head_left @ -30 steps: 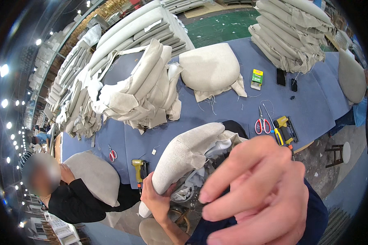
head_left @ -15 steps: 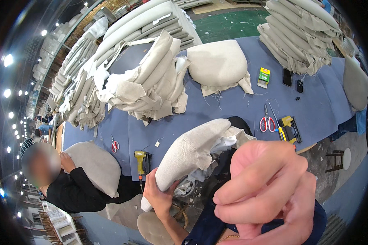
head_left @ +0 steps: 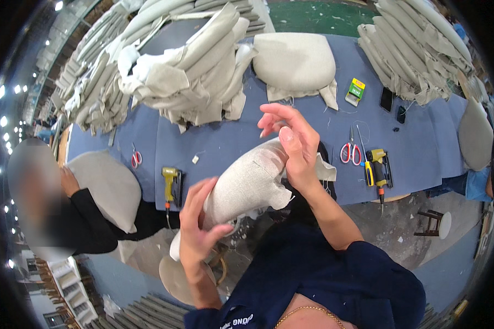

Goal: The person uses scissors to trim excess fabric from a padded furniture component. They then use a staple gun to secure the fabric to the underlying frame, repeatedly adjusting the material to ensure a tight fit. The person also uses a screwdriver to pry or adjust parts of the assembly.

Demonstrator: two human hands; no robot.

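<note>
Left hand: thumb spread well away from the fingers, the near end of a pale woven cushion lying in the crook; cannot tell how hard the pads press. Right hand: raised at the cushion's far end, fingers loosely bent, thumb apart, nothing seen pinched; contact with the cloth uncertain. Cushion sits tilted between the dark shirt and the blue table, overlapping the table's near edge in view. Probably light for its bulk, soft on the padded face, perhaps stiffer behind if a board backs it. Coarse weave ought to grip skin well; little fragile about it except the raw cloth edge, which could fray or snag. Best hold likely the thick rounded rim, one hand at each end; the loose flap would make a poor handle. Hidden: underside, most of the far end behind the right wrist, whatever supports it from below. Scraps under the cushion too jumbled to sort. Farther out, a stool half covered by the left forearm; co-worker at left blurred; stacked covers bent and cropped toward the rim.
</note>
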